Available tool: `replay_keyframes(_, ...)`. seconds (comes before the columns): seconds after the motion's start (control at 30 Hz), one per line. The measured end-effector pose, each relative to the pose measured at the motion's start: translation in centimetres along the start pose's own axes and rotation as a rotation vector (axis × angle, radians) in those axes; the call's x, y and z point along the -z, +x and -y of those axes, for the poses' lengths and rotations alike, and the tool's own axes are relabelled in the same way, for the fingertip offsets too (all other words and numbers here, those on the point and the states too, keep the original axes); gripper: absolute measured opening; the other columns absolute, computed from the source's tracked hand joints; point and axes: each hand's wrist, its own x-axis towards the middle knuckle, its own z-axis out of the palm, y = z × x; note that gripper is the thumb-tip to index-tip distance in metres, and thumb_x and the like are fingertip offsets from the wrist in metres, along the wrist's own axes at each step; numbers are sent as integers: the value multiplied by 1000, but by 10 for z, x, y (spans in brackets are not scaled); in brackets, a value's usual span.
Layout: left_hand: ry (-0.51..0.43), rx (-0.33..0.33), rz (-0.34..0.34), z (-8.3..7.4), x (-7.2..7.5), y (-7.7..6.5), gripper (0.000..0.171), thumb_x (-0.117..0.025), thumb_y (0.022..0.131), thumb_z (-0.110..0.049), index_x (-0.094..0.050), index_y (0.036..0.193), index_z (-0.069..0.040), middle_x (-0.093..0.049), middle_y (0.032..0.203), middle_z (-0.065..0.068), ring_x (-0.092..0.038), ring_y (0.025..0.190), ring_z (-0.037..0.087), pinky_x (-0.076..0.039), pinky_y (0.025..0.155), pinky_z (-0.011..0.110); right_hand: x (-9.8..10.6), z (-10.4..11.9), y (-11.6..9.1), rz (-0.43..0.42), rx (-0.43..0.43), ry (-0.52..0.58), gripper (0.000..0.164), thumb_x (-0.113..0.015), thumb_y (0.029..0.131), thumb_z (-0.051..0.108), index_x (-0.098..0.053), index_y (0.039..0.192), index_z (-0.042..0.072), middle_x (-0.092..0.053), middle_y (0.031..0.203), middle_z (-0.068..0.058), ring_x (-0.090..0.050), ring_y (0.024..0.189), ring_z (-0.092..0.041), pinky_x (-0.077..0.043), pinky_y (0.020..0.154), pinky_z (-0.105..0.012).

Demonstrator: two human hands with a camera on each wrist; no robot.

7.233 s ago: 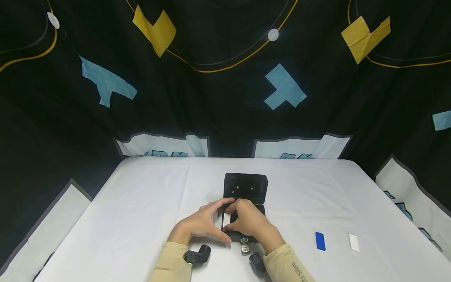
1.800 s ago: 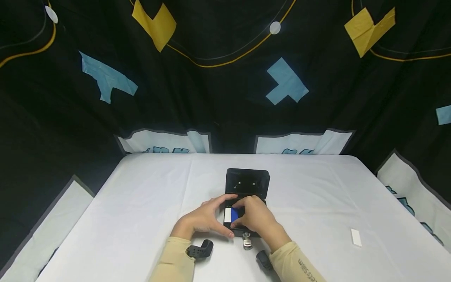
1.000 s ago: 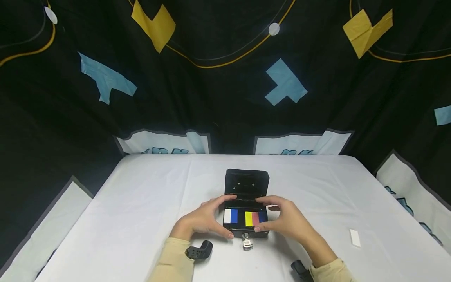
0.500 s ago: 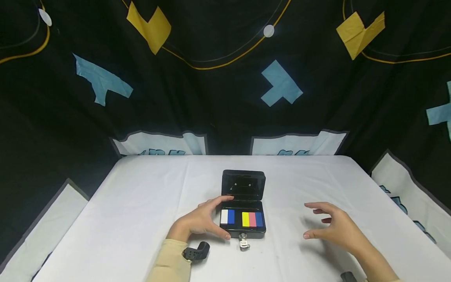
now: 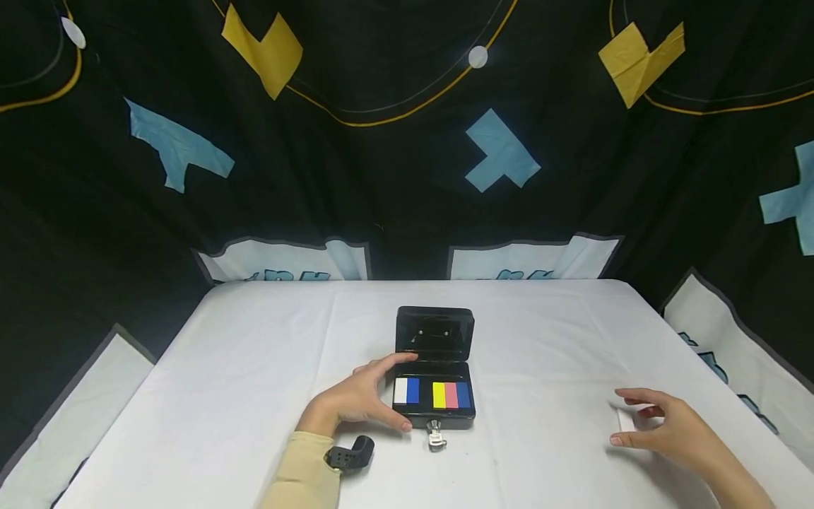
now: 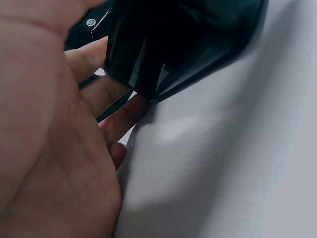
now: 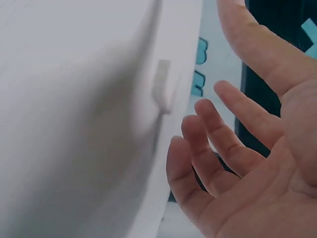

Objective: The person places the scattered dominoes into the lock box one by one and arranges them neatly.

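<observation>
A small black cash box point(image 5: 461, 422) stands with its lid point(image 5: 439, 329) up. A white domino-like block point(image 5: 400, 390) and a blue block point(image 5: 413, 390) lie at its left; yellow point(image 5: 439, 395), pink point(image 5: 451, 395) and blue blocks point(image 5: 463, 395) lie at its right. My left hand point(image 5: 356, 399) holds the box's left side, thumb at the front, fingers at the back. At the right of the table, my right hand point(image 5: 674, 431) is spread around a loose white block point(image 5: 626, 420). In the right wrist view, fingers and block point(image 7: 162, 87) appear apart.
A silver lock-like piece point(image 5: 436, 437) hangs at the box's front edge. White cloth covers the table point(image 5: 273, 325). A black curtain point(image 5: 381, 184) with yellow and blue patches rises behind it.
A blue block from the table was set beside the white one in the box. My right hand then left the box and moved right to the loose white block. My left hand stayed.
</observation>
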Motion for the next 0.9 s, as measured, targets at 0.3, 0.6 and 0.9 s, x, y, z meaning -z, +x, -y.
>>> replay_keyframes(0.3,-8,2,2,0,0,0,108,-98,57,-39,-42,149,-44,-36,159,1,-26,144,38,-21,109,72,-9,-13,4,2,-103,39,90,-92,64,45,-59,130,-8,-61,118,-31,-58,100,-38,-53,84,-54)
replay_keyframes(0.6,-2,1,8,-1,1,-1,107,-98,57,-40,-42,149,-43,-37,158,0,-28,144,35,-23,110,70,-10,-17,7,26,-102,-16,80,-90,69,44,-64,121,-11,-63,115,-33,-61,100,-42,-51,89,-59)
replay_keyframes(0.9,-8,-2,10,-1,1,-1,107,-98,58,-39,-42,149,-42,-36,158,0,-27,145,35,-23,110,70,3,2,7,16,-54,-30,78,-87,74,48,-64,124,-7,-67,109,-23,-62,99,-38,-56,82,-54)
